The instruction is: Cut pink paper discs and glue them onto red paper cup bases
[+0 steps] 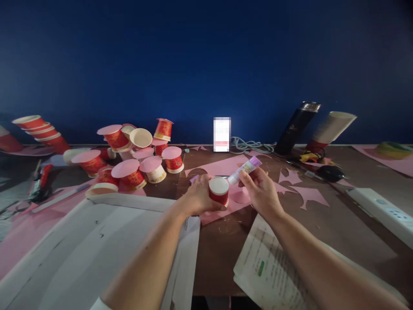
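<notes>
My left hand [201, 196] wraps round a red paper cup [218, 193] at the centre of the view, its pale bottom facing up. My right hand [260, 189] pinches a glue stick [245, 170] between thumb and fingers, at one o'clock from the cup, its lower end close by the cup's edge. Pink paper [222, 165] lies on the desk [214, 262] beneath them. Red cups topped with pink discs [125, 168] cluster toward ten o'clock; a black flask [295, 129] leans at two o'clock.
</notes>
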Action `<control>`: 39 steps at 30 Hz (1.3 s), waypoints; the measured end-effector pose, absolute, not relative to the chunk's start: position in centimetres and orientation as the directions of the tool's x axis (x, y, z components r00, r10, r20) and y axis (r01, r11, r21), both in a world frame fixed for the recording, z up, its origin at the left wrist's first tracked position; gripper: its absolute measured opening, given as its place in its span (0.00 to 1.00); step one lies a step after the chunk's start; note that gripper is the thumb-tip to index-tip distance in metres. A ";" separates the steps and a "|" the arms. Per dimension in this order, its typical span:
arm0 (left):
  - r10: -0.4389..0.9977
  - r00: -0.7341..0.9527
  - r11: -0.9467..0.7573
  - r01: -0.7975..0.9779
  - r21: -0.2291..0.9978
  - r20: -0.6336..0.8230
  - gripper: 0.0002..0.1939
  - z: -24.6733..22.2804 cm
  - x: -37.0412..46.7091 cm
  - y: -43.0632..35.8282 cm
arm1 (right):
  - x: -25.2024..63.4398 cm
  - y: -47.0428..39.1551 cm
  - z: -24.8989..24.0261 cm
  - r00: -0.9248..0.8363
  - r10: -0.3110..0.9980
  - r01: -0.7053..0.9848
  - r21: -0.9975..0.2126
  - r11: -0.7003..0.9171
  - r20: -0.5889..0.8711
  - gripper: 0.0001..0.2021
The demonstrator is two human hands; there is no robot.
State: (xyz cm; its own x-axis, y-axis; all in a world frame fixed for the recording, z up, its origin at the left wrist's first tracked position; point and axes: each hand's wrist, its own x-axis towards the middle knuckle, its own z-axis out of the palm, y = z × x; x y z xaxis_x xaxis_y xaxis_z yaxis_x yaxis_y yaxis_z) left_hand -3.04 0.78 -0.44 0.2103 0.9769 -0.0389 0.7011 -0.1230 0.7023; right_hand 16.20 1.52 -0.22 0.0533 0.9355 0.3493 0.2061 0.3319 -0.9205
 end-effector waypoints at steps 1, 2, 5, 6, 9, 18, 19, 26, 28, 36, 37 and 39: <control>0.976 0.213 -0.130 0.716 0.686 -0.038 0.40 -0.4 -3.0 0.8 | 16.2 1.5 -0.3 0.033 0.933 0.206 -0.916 0.343 0.357 0.17; 0.974 0.224 -0.146 0.728 0.670 -0.032 0.36 -0.2 -3.0 0.8 | 16.1 1.5 -0.3 0.008 0.931 0.208 -0.911 0.356 0.365 0.17; 0.956 0.293 -0.236 0.734 0.637 0.016 0.29 0.5 -3.1 0.8 | 16.2 1.6 -0.5 -0.063 0.926 0.213 -0.901 0.377 0.373 0.16; 0.948 0.317 -0.266 0.727 0.633 0.034 0.26 0.7 -3.1 0.7 | 16.2 1.7 -0.5 -0.075 0.926 0.214 -0.901 0.377 0.369 0.16; 0.929 0.366 -0.313 0.696 0.646 0.055 0.20 1.3 -3.1 0.6 | 16.3 1.6 -0.3 -0.071 0.927 0.256 -0.891 0.374 0.368 0.16; 0.904 0.423 -0.329 0.609 0.722 0.056 0.24 0.9 -3.7 0.9 | 16.8 1.8 -0.3 0.007 0.930 0.445 -0.834 0.325 0.366 0.16; 0.907 0.419 -0.304 0.590 0.748 0.037 0.29 0.8 -3.9 0.9 | 16.9 2.0 -0.4 0.022 0.935 0.425 -0.850 0.311 0.354 0.17; 0.925 0.379 -0.130 0.396 0.909 -0.033 0.52 0.3 -5.1 1.0 | 16.8 2.2 -0.7 0.051 0.956 0.248 -0.931 0.268 0.289 0.22; 0.917 0.398 -0.113 0.336 0.935 -0.032 0.53 0.5 -5.2 1.0 | 16.8 2.3 -0.7 0.054 0.961 0.181 -0.949 0.258 0.272 0.21; 0.887 0.462 -0.245 0.507 0.826 -0.021 0.59 1.5 -4.6 0.4 | 16.6 1.9 -0.2 0.033 0.973 0.077 -0.971 0.225 0.228 0.17; 0.887 0.461 -0.249 0.523 0.815 -0.024 0.59 1.5 -4.5 0.4 | 16.6 1.8 0.0 0.028 0.974 0.079 -0.972 0.223 0.225 0.17; 0.891 0.454 -0.248 0.528 0.812 -0.023 0.60 1.3 -4.3 0.4 | 16.6 1.5 0.1 0.009 0.975 0.083 -0.972 0.219 0.221 0.17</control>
State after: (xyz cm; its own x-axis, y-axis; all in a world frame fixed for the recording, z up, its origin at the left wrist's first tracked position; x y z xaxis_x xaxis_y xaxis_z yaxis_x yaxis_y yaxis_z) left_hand -4.28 0.41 1.35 0.4541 0.8907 -0.0227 0.5276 -0.2482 0.8124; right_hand 16.64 1.53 0.09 0.0094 0.9753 0.2208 0.0831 0.2193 -0.9721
